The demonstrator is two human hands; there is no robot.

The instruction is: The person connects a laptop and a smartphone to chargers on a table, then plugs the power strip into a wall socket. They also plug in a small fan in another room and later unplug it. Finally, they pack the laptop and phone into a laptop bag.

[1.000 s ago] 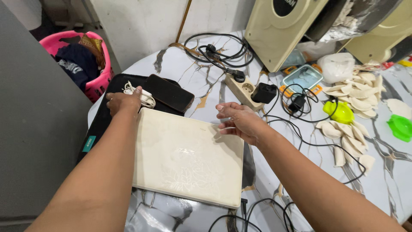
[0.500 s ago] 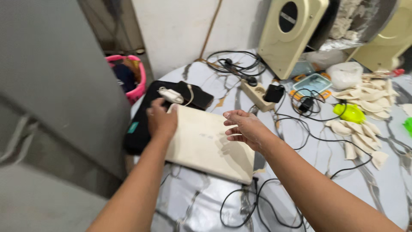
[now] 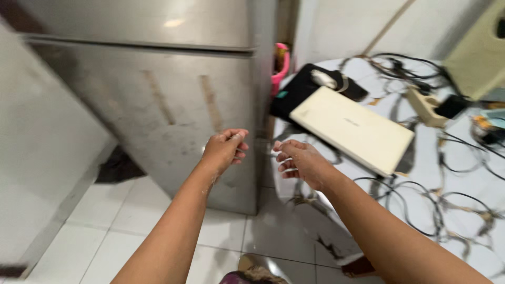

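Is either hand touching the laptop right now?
No: the left hand and right hand hang empty in the air, apart from the laptop.

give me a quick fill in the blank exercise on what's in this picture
1. The left hand and the right hand hold ____.
2. The cream laptop on the table has its lid ____.
3. The left hand is raised in front of a grey ____ cabinet.
4. The floor is laid with white ____.

Missing words: nothing; shut; metal; tiles

left hand (image 3: 223, 150) loosely curled, empty | right hand (image 3: 300, 163) half-open, empty
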